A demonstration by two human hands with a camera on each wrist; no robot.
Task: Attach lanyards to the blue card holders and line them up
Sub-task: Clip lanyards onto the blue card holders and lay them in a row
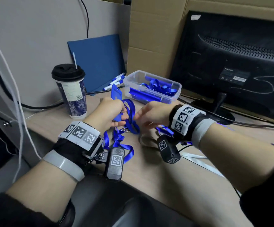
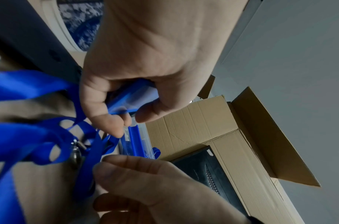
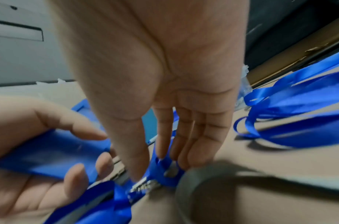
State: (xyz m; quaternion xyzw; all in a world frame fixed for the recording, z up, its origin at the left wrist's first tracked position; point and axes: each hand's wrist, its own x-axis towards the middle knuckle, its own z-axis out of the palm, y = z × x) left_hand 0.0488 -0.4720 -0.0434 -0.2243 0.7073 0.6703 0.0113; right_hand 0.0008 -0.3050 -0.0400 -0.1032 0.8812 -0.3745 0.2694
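Note:
My left hand (image 1: 116,116) grips a blue card holder (image 1: 115,94) and holds it upright above the desk; its fingers curl round the card holder (image 2: 130,97) in the left wrist view. A blue lanyard (image 1: 131,115) loops down beside it, with its metal clip (image 1: 125,129) lying on the desk. My right hand (image 1: 137,117) reaches in from the right with straight fingers (image 3: 183,144) that touch the lanyard (image 3: 160,165) just above the clip (image 3: 143,186). More lanyard loops (image 2: 36,136) lie under both wrists.
A clear plastic box (image 1: 179,87) with lanyards and card holders stands behind the hands. A lidded cup (image 1: 72,90) is at the left, a monitor (image 1: 231,63) and a cardboard box (image 1: 149,38) behind. Loose lanyards (image 3: 298,121) lie at the right, and a grey ring (image 3: 185,186) near the clip.

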